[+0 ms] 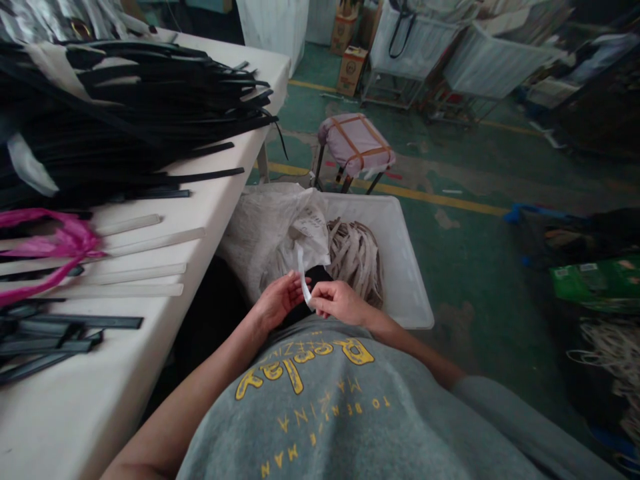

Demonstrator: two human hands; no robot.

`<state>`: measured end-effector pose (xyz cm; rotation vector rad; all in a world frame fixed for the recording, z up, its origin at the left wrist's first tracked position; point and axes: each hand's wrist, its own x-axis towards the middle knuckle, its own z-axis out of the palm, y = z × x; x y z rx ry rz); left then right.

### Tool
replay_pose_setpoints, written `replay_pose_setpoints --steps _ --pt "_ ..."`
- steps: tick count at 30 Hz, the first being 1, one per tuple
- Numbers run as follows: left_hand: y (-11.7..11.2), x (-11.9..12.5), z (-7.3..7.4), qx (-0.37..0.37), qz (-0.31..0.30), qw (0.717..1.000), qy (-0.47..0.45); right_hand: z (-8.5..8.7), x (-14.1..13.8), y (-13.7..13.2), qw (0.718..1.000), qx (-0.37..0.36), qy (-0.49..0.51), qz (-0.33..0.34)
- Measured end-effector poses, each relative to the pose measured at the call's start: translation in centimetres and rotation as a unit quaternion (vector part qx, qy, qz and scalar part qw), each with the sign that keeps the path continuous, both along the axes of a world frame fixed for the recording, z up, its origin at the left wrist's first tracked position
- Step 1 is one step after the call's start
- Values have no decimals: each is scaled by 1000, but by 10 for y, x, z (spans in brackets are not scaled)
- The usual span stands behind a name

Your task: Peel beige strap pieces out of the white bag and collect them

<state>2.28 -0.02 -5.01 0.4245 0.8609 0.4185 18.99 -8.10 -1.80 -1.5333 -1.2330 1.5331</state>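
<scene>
Both hands meet just above my lap, in front of a grey shirt with yellow letters. My right hand (339, 301) pinches a thin white strip (302, 275) that curls upward from its fingers. My left hand (278, 299) has its fingers curled beside the strip's lower end, touching or nearly touching it. Right behind the hands stands a white plastic bin (406, 267) holding a pile of pale strips (356, 255) and a crumpled white plastic bag (270, 233).
A white table (100, 393) runs along my left, carrying a heap of black strips (125, 113), several white strips (145, 270), more black strips near me and a pink plastic tie (60, 243). A padded stool (356, 143) stands beyond the bin. Bags and boxes line the green floor.
</scene>
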Motion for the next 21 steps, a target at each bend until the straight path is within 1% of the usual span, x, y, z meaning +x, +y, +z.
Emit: replay_pose_setpoints --steps 4,7,9,11,12,14,16,17,19,21 --pt "-1 -2 6 16 27 999 7 1 -6 -14 999 -6 -19 50" --pt "-2 -4 12 35 53 998 19 -9 -4 -16 997 -13 -27 75" --pt "-1 -6 16 83 55 995 22 -18 -1 -8 998 -26 2 50" --pt "0 -9 19 148 29 988 26 -24 0 6 997 -25 69 -2" --pt "0 -11 21 174 14 984 29 -24 -1 15 993 -21 111 -20" --pt "-2 -15 26 200 -1 979 38 -17 -8 34 981 -16 190 -21" --pt "-4 -19 32 201 -1 979 43 -3 -18 53 974 -3 228 -12" --pt "-5 -22 35 197 2 979 44 4 -23 62 974 6 228 -15" --pt "-6 -26 40 190 12 981 47 15 -32 79 978 31 201 -45" --pt "-5 -31 44 190 29 980 56 23 -37 95 981 33 183 -60"
